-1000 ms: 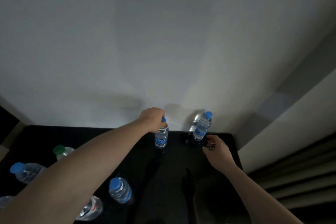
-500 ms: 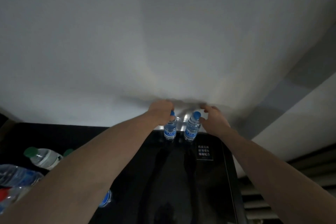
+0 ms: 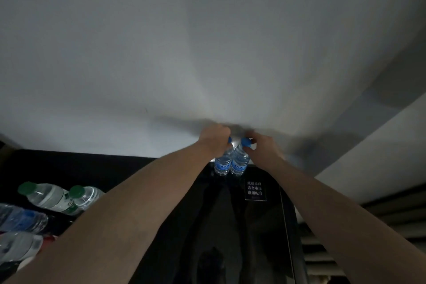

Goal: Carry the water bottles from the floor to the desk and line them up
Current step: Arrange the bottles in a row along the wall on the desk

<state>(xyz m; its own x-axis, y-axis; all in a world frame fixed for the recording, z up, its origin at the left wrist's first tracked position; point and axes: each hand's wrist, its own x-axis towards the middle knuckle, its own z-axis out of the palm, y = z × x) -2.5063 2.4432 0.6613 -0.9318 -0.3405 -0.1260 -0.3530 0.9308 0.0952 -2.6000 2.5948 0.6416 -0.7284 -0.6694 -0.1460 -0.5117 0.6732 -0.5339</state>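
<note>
Two small blue-capped water bottles stand upright, side by side and touching, at the far edge of the black glass desk, against the white wall. My left hand grips the top of the left bottle. My right hand holds the cap and neck of the right bottle. Both arms reach forward across the desk.
On the left lie or stand more bottles: two green-capped ones and several blue-capped ones, dim and partly cut off. A small printed sign sits on the desk near the bottles. A slatted grille is at the right.
The right hand has closed onto the right bottle's cap, and the two bottles have come together until they touch at the wall. The view has shifted forward over the desk.
</note>
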